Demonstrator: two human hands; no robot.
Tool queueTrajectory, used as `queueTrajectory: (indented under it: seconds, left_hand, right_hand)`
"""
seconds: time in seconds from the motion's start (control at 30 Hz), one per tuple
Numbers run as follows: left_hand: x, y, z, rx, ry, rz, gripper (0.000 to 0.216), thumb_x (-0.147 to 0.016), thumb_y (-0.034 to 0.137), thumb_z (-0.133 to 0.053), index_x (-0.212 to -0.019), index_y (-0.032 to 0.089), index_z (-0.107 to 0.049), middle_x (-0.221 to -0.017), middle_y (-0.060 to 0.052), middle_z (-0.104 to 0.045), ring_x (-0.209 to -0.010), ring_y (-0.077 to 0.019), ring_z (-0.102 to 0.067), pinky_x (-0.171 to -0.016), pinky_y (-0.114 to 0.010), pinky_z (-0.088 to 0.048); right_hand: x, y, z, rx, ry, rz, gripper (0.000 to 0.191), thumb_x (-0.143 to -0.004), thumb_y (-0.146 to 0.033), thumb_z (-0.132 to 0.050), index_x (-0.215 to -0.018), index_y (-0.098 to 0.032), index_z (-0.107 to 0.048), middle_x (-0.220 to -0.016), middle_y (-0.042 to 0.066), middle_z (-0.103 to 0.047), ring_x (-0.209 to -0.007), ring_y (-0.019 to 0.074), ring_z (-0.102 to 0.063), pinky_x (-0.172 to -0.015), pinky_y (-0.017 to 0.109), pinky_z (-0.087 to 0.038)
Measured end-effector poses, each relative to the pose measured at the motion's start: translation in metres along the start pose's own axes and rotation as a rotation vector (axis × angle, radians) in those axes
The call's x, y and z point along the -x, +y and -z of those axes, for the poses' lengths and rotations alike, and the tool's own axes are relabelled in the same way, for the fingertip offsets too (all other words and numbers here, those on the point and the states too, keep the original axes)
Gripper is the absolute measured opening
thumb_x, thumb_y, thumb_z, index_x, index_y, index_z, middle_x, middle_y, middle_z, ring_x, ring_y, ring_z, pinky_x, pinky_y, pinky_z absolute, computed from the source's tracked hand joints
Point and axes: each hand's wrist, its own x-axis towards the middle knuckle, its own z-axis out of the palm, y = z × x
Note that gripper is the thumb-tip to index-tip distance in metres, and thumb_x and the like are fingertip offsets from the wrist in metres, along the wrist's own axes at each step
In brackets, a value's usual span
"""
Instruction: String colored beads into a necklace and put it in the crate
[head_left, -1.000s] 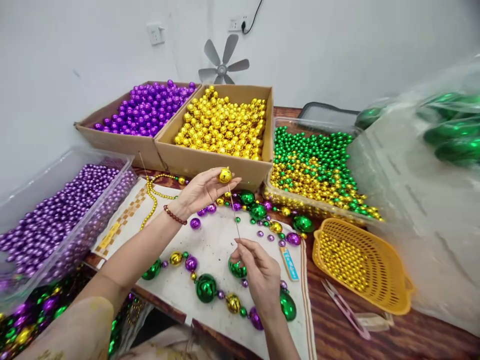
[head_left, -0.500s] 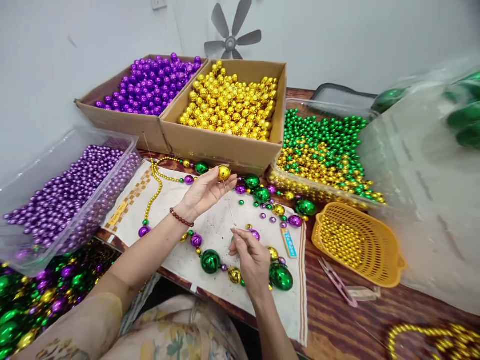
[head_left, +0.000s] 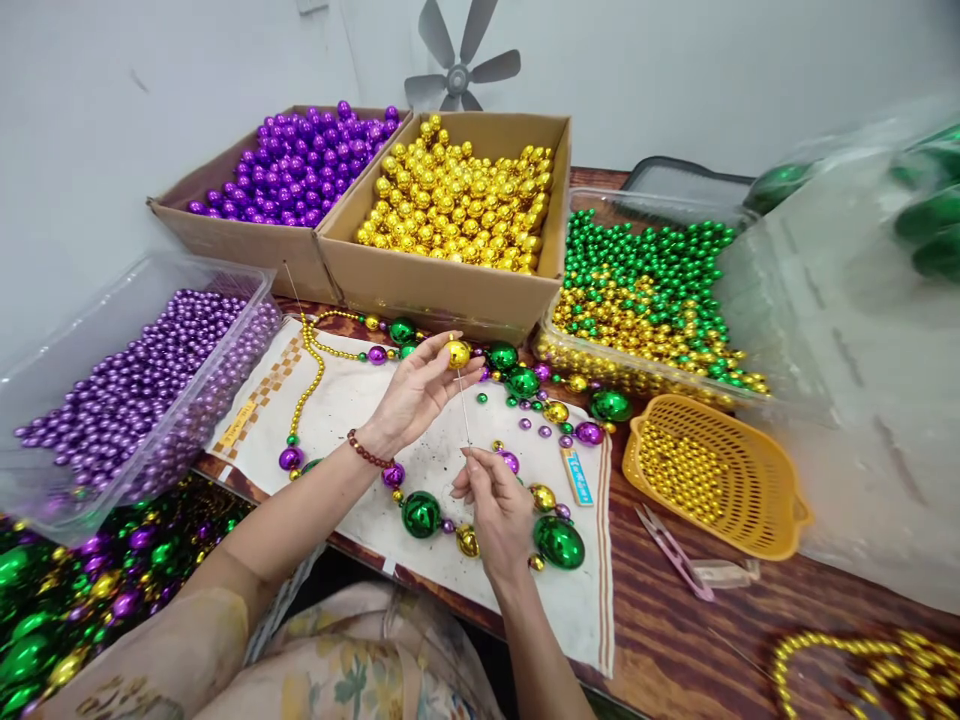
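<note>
Between the thumb and fingers of my left hand [head_left: 424,390] is a large gold bead [head_left: 458,354]. A thin long needle [head_left: 464,408] runs from the underside of that bead down to my right hand [head_left: 495,510], whose thumb and forefinger pinch its lower end. Whether the tip is inside the bead's hole cannot be made out. Around my hands, a string of purple, gold and green beads [head_left: 421,515] curves over the white cloth [head_left: 360,400]. Several loose small purple beads [head_left: 545,431] lie to the right of my left hand.
Cardboard boxes of purple beads [head_left: 300,170] and gold beads [head_left: 457,200] stand at the back. Clear tubs flank them, the left tub [head_left: 255,290] holding small purple beads. At right are a yellow basket [head_left: 780,500], pink thread snips [head_left: 679,560] and gold bead strands [head_left: 832,645].
My left hand with the gold bead has shifted slightly right and down in view. My right hand and the needle have moved a little, and the needle stands more upright.
</note>
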Motion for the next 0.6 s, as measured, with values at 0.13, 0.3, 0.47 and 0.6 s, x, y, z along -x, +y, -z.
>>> queueTrajectory:
  seconds: [0.13, 0.3, 0.47, 0.6]
  left_hand:
    - [0.019, -0.015, 0.005, -0.111, -0.061, 0.056, 0.025, -0.084, 0.023, -0.074, -0.109, 0.02, -0.07, -0.108, -0.006, -0.07, -0.104, -0.0216, -0.07, -0.103, -0.041, -0.049]
    - [0.011, -0.023, 0.032, -0.504, -0.112, 0.062, 0.03, -0.092, 0.041, -0.063, -0.115, 0.022, -0.069, -0.121, -0.011, -0.067, -0.106, -0.0228, -0.066, -0.096, -0.038, -0.048]
    - [-0.038, -0.041, 0.05, -1.257, -0.278, -0.19, 0.01, -0.084, 0.018, -0.065, -0.09, 0.021, -0.072, -0.1, -0.009, -0.066, -0.101, -0.0259, -0.059, -0.1, -0.039, -0.04]
    - [-0.058, -0.071, 0.047, -1.426, -0.374, -0.2, 0.018, -0.079, 0.004, -0.057, -0.073, 0.02, -0.063, -0.091, -0.01, -0.061, -0.099, -0.0278, -0.057, -0.1, -0.04, -0.038]
  right_hand:
    - [-0.006, 0.0, -0.004, -0.039, 0.014, -0.017, 0.024, -0.095, -0.037, -0.056, -0.096, -0.017, -0.069, -0.063, -0.001, -0.064, -0.052, 0.0125, -0.063, -0.053, 0.024, -0.05]
    - [-0.009, 0.001, 0.008, -0.134, 0.092, -0.083, 0.025, -0.093, -0.04, -0.059, -0.095, -0.017, -0.067, -0.065, -0.001, -0.064, -0.055, 0.0125, -0.061, -0.052, 0.023, -0.05]
    - [-0.007, 0.006, 0.022, -0.235, 0.172, -0.118, 0.025, -0.09, -0.04, -0.064, -0.096, -0.016, -0.065, -0.066, -0.001, -0.064, -0.055, 0.0117, -0.06, -0.05, 0.022, -0.047]
    - [-0.001, 0.011, 0.022, -0.227, 0.185, -0.13, 0.026, -0.09, -0.041, -0.064, -0.095, -0.016, -0.064, -0.066, -0.001, -0.064, -0.054, 0.0121, -0.06, -0.05, 0.023, -0.048]
